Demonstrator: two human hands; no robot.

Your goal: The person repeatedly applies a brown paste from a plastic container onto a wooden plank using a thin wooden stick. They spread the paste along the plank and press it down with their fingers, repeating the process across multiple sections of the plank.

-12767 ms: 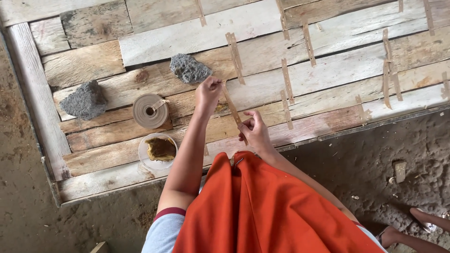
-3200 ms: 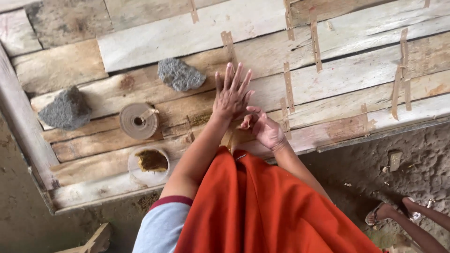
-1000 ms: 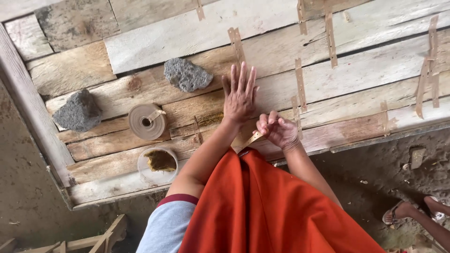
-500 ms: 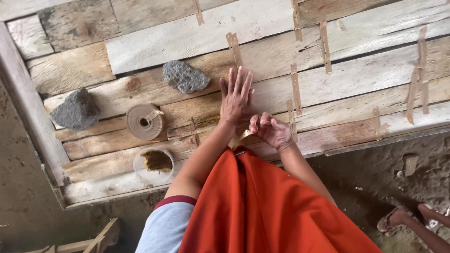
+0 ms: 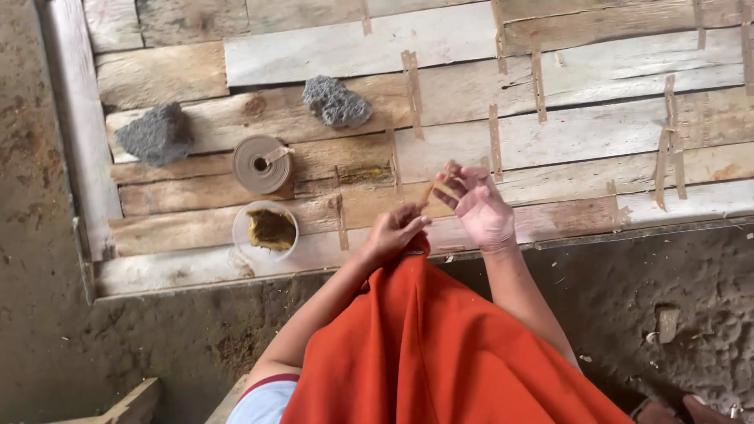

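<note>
No packages, labels, signs or screens anywhere in view.

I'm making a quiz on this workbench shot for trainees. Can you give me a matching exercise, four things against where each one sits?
Things:
1. tape roll
2. small bowl
3. left stone
4. thin strip

Places:
A. pinched between the left hand and right hand
B. just below the tape roll, holding brownish paste
C. nearest the left edge of the plank table
D. between the two grey stones, a little lower

Pairs: 1-D, 2-B, 3-C, 4-A
</note>
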